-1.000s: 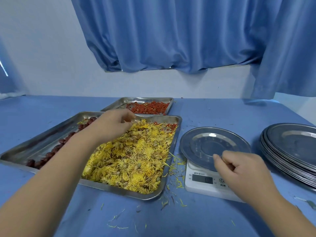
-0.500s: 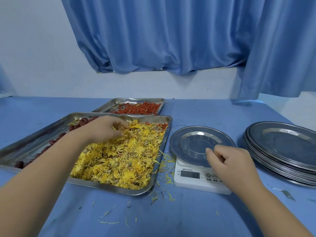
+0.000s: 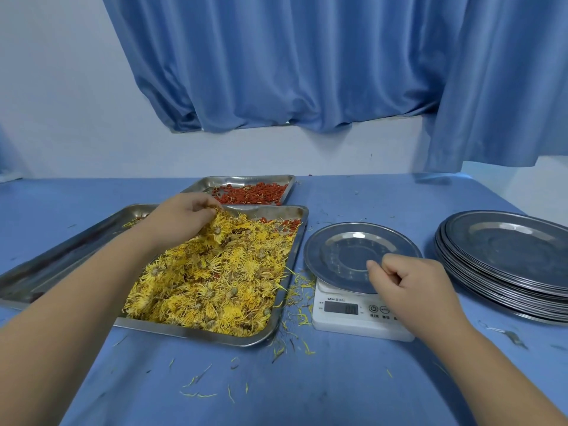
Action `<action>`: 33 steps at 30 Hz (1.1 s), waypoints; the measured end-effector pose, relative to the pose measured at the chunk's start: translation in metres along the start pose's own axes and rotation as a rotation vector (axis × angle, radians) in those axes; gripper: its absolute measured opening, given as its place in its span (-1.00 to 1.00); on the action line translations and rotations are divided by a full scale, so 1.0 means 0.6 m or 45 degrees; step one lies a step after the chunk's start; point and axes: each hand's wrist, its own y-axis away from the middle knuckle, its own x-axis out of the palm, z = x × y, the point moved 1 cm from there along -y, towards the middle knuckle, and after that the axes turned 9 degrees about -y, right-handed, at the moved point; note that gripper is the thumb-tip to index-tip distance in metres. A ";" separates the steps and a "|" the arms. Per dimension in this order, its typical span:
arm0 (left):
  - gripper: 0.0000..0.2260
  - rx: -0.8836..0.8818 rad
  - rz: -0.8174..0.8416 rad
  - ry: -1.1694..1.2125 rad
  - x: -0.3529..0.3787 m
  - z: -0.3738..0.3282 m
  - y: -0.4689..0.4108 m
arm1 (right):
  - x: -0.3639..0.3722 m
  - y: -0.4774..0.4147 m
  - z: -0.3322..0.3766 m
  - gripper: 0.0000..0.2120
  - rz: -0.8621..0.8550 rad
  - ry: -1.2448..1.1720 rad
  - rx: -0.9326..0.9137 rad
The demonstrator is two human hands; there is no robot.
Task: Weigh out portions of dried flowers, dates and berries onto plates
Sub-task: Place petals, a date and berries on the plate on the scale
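Left hand [image 3: 181, 218] was grasping a clump of flowers [image 3: 215, 272], its fingers curled into the heap at the far end of the tray [image 3: 196, 332]. The dates, further to that hand's left, were mostly hidden behind the arm. Just to its right, a few red berries [image 3: 285, 224] lay in the tray's far corner against the flowers, so a careless grab there would likely have carried berries into the portion. The flowers looked light and tangled. A clump this size might have dragged extra strands with it and overshot the weight.

Loose petals [image 3: 295, 290] littered the table [image 3: 307, 379] between the tray and the scale [image 3: 353, 321]. The carry from the left hand across to the plate [image 3: 353, 238] would probably have shed more, leaving the portion short.

The plate sat bare on the scale and overhung it on all sides. The display [image 3: 341, 308] was too blurred to read.

The right hand [image 3: 412, 284] was clenched into a fist with nothing seen in it, over the plate's near rim. Whether it touched the rim could not be told. Any weight from it there would have spoiled the reading or tipped the plate. The stack of plates [image 3: 504, 256] lay just to its right, near enough to be knocked.
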 end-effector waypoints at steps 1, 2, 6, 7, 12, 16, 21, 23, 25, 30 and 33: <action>-0.85 0.005 -0.007 0.003 0.001 -0.003 0.000 | 0.000 0.000 -0.001 -0.49 -0.001 0.000 -0.005; -0.85 0.019 -0.005 -0.008 0.003 -0.004 0.001 | 0.000 0.000 -0.001 -0.49 -0.001 0.000 -0.010; -0.90 0.089 0.111 -0.058 0.008 -0.005 0.007 | 0.000 -0.001 -0.005 -0.51 0.011 0.006 -0.008; -0.91 0.100 0.207 -0.036 0.010 -0.005 0.010 | 0.000 -0.001 -0.005 -0.51 0.014 0.007 -0.010; -0.69 0.103 0.506 -0.118 0.008 -0.007 0.019 | 0.001 -0.001 -0.003 -0.52 0.028 0.021 -0.018; -0.79 0.155 0.596 -0.149 0.005 -0.010 0.031 | 0.000 -0.001 -0.001 -0.52 0.031 0.025 -0.023; -0.64 0.167 0.380 -0.174 0.005 -0.015 0.038 | -0.001 0.000 0.002 -0.52 0.023 0.019 -0.038; -0.63 0.172 0.405 -0.209 0.006 -0.016 0.040 | -0.002 0.000 0.002 -0.52 0.025 0.023 -0.041; -0.62 0.187 0.520 -0.221 0.003 -0.020 0.044 | -0.002 0.000 0.000 -0.52 0.026 0.013 -0.036; -0.31 0.270 0.827 -0.331 -0.007 -0.032 0.054 | 0.000 0.001 -0.003 -0.52 0.026 0.003 -0.027; -0.48 0.259 0.645 -0.252 -0.008 -0.038 0.055 | 0.001 0.001 -0.004 -0.51 0.031 0.003 -0.030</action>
